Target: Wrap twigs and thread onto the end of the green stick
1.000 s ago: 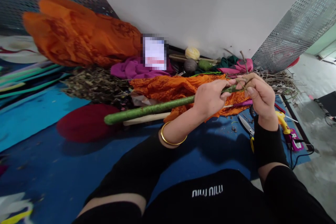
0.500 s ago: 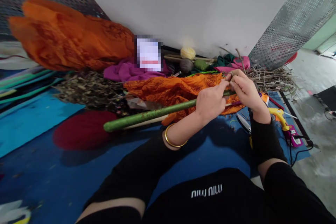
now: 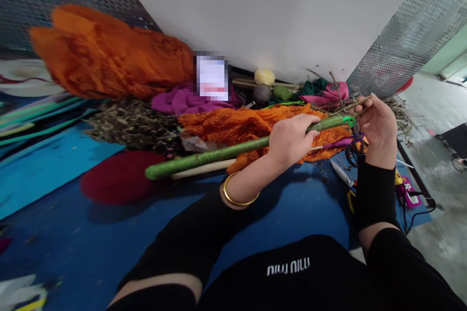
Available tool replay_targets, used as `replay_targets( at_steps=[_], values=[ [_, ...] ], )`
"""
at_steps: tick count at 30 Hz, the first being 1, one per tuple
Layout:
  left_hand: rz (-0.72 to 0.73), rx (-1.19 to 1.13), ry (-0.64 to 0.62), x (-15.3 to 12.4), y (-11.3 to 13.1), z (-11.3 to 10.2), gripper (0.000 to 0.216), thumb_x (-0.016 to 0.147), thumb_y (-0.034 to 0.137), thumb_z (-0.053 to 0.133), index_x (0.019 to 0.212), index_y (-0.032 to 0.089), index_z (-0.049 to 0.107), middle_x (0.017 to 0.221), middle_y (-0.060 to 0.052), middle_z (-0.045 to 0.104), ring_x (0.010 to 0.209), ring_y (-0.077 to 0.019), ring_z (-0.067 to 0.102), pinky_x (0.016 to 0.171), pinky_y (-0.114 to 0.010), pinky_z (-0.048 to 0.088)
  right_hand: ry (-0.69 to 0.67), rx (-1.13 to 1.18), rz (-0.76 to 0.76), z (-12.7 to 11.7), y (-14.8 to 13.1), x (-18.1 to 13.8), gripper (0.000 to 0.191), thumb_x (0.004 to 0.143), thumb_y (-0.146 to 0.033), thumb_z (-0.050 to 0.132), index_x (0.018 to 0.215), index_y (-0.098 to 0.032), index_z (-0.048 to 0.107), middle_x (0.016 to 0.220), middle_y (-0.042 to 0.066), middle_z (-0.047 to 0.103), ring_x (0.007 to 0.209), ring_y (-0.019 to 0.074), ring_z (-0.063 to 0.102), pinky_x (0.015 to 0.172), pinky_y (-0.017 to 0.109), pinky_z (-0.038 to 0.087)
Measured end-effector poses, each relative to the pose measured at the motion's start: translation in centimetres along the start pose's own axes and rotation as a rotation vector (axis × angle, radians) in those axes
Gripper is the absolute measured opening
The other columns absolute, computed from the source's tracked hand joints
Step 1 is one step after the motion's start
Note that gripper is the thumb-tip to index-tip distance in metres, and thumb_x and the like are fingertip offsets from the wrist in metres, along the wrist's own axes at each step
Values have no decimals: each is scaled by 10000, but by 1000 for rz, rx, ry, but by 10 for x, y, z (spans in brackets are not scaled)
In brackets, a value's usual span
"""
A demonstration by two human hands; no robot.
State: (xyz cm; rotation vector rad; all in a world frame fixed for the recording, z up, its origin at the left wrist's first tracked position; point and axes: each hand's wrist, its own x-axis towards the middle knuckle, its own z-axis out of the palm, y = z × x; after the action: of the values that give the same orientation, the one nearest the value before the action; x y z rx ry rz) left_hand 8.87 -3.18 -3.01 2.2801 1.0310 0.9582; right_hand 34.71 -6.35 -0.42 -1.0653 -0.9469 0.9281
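Observation:
A long green wrapped stick (image 3: pixel 219 154) runs from lower left to upper right above the blue mat (image 3: pixel 109 233). My left hand (image 3: pixel 292 142) is closed round it near its right end. The stick's green tip (image 3: pixel 348 121) now shows bare. My right hand (image 3: pixel 377 124) sits just right of that tip, fingers curled and pinching a thin dry twig (image 3: pixel 346 105) that points left. Orange fabric (image 3: pixel 255 124) lies under the stick.
A large orange cloth bundle (image 3: pixel 109 56) and a purple cloth (image 3: pixel 182 99) lie at the back, beside dried leafy stems (image 3: pixel 134 124). Yarn balls (image 3: pixel 264 77) sit by the white wall. Scissors (image 3: pixel 343 177), a glue gun (image 3: pixel 399 180) and a twig pile (image 3: pixel 397 107) are at the right.
My right hand has drawn away to the right from the stick's end, baring the green tip, and now holds a thin twig. My left hand keeps its grip.

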Motion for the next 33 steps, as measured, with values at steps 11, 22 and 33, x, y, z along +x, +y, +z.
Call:
replay_targets(
  at_steps=[11, 22, 33],
  values=[
    [72, -144, 77, -3, 2, -25, 305, 888, 144, 759, 1178, 220, 814, 1179, -50, 844, 1106, -263, 791, 977, -367, 614, 120, -137, 57, 0, 29, 15, 339, 897, -504, 708, 712, -262, 560, 740, -17, 645, 499, 91, 416, 430, 252, 452],
    [129, -122, 130, -5, 2, -32, 293, 933, 170, 691, 1205, 215, 789, 1223, -57, 831, 1127, -248, 780, 1000, -350, 603, -345, -405, -212, 66, 29, -21, 333, 910, -447, 684, 1196, -281, 726, 1233, 40, 793, 1214, 238, 725, 1110, 427, 578],
    [120, -35, 167, 4, -4, -29, 300, 955, 196, 665, 1231, 214, 780, 1193, -57, 828, 1108, -242, 777, 977, -338, 595, -163, -560, -682, 97, -7, -74, 297, 1034, -431, 600, 803, -277, 706, 996, 62, 715, 1058, 261, 710, 948, 451, 588]
  ],
)
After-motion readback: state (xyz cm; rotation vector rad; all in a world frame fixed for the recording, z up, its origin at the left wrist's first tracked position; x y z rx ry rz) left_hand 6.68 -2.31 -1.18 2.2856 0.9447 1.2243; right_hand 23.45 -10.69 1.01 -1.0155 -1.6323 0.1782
